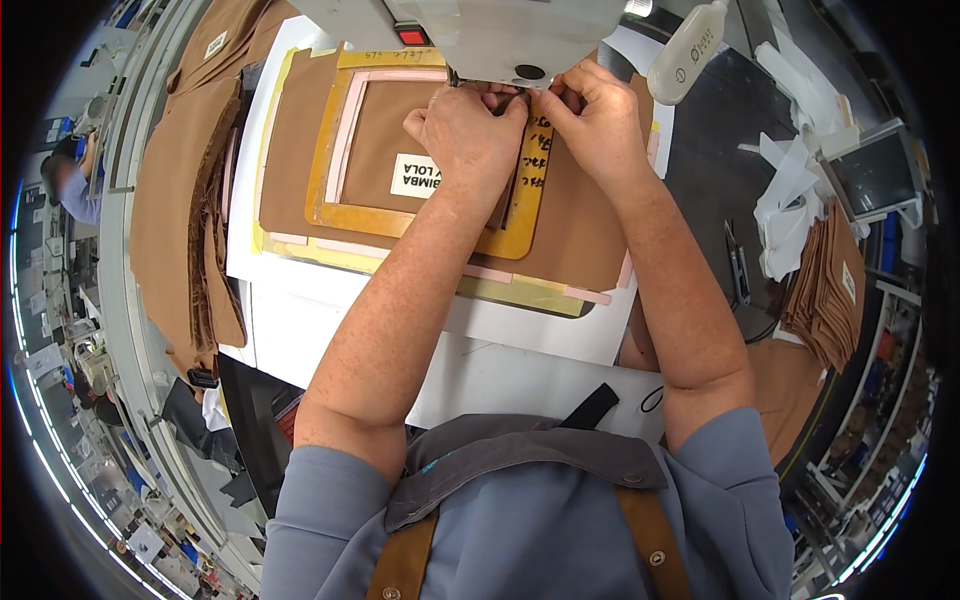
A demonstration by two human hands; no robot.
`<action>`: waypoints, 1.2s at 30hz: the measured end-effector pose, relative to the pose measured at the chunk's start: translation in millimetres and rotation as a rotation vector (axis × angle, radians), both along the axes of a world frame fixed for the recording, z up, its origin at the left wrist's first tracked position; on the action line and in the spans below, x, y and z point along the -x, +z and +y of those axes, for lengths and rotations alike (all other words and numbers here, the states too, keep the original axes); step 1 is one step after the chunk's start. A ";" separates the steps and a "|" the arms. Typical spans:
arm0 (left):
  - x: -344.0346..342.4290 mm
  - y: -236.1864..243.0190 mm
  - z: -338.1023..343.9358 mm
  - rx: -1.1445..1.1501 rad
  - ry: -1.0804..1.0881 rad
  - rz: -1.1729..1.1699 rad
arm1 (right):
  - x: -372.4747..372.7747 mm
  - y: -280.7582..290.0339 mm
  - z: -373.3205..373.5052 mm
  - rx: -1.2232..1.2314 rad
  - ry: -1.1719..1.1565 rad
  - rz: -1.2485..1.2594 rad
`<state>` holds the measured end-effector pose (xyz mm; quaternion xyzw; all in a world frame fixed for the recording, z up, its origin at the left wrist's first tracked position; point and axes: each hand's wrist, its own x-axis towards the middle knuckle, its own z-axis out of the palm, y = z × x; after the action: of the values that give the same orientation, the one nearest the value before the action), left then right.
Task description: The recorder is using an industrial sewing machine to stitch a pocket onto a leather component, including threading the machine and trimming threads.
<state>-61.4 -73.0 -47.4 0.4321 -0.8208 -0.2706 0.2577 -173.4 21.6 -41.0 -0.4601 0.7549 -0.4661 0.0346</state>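
Note:
My left hand (467, 135) is curled at the upper right part of a yellow template frame (330, 170), just below a grey machine head (510, 40). My right hand (600, 120) is beside it, fingers pinched at the frame's right bar. Both sets of fingertips meet at something dark and small, partly hidden, that I cannot make out. The frame lies on brown material (575, 230) with pink strips, on a larger yellow-edged board (520, 300) over white sheets (430, 320). Inside the frame is a white printed label (410, 175).
Brown cut pieces are stacked at left (170, 220) and right (820, 290). A pale controller (685, 55) is at upper right, near white scraps (780, 200) and a dark screen (870, 170). A cutter (738, 265) lies right of my arm. Another person (80, 190) is at far left.

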 end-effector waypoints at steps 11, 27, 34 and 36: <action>-3.6 2.9 -1.7 -0.019 -0.057 0.016 | 0.7 -9.0 -1.7 0.067 0.023 0.130; -13.5 5.0 -7.5 -0.113 -0.105 0.105 | 2.6 -0.6 2.2 0.074 0.056 0.020; -5.0 0.9 -4.8 -0.093 -0.033 0.001 | 2.8 -4.5 -1.4 0.136 0.077 -0.054; -4.2 1.5 -3.1 -0.040 -0.019 -0.011 | 2.7 -4.1 -1.4 0.099 0.068 -0.028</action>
<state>-57.2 -76.1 -45.9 0.4308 -0.8207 -0.2868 0.2420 -176.1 20.2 -45.0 -0.4801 0.7141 -0.5080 0.0383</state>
